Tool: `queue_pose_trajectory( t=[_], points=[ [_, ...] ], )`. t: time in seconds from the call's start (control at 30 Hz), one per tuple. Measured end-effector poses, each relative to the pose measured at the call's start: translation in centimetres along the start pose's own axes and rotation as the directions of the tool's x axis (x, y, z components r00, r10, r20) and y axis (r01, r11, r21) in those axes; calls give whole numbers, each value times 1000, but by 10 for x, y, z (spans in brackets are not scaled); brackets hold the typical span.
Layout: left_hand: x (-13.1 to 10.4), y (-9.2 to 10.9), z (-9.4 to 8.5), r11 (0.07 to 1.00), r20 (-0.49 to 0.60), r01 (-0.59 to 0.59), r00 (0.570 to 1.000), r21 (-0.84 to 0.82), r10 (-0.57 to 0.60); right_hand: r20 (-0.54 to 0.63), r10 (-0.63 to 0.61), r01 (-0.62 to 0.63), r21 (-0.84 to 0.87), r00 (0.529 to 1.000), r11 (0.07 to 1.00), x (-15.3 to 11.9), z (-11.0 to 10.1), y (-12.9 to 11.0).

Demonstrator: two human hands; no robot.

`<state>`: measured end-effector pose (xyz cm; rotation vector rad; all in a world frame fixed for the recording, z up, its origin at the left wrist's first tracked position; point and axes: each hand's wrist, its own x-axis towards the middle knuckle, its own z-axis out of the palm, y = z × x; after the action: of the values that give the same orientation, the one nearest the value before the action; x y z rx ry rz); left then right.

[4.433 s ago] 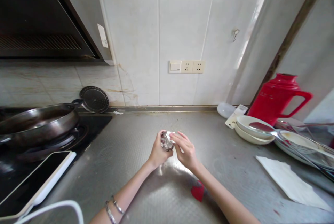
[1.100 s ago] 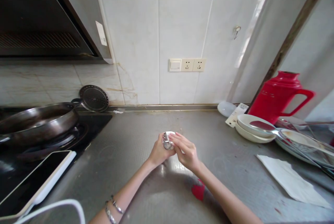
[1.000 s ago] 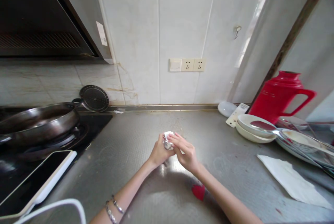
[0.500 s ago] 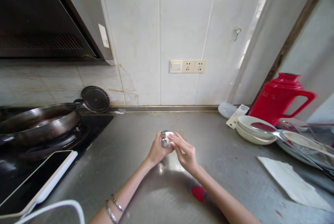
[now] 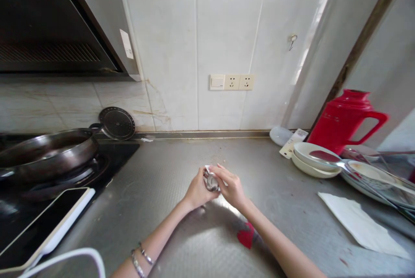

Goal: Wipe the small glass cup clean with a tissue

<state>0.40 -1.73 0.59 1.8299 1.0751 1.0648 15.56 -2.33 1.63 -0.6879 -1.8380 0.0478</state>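
The shiny object (image 5: 212, 182) is grasped by the left hand (image 5: 195, 190), with its right side facing the right hand (image 5: 232, 188), by whose fingers a white piece (image 5: 207, 168) is held at its far edge.

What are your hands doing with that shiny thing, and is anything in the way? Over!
Left hand around shiny thing. Right hand touching it, near white scrap. Pan and bowls off to the sides.
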Motion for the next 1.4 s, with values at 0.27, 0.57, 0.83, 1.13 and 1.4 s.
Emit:
queue_pose_trajectory(
  t=[0.27, 0.57, 0.83, 1.13, 1.4],
  points=[
    [6, 3, -2, 995, 32, -94, 995, 41, 92, 188, -226, 235, -31, 956, 971, -4, -5, -7],
    [0, 5, 1, 999, 2, -33, 999, 12, 33, 128, -161, 175, -101, 979, 979, 0, -5, -5],
    [7, 0, 1, 970, 100, -182, 981, 160, 167, 120, -158, 156, 30, 980, 987, -1, 3, -20],
    [4, -1, -5, 999, -79, 52, 996, 7, -52, -202, 581, -564, 136, 789, 814, 8, -7, -2],
    [2, 9, -7, 1000, -69, 8, 998, 4, -8, 183, 700, -671, 522, 691, 526, 13, 4, -7]
  ],
)
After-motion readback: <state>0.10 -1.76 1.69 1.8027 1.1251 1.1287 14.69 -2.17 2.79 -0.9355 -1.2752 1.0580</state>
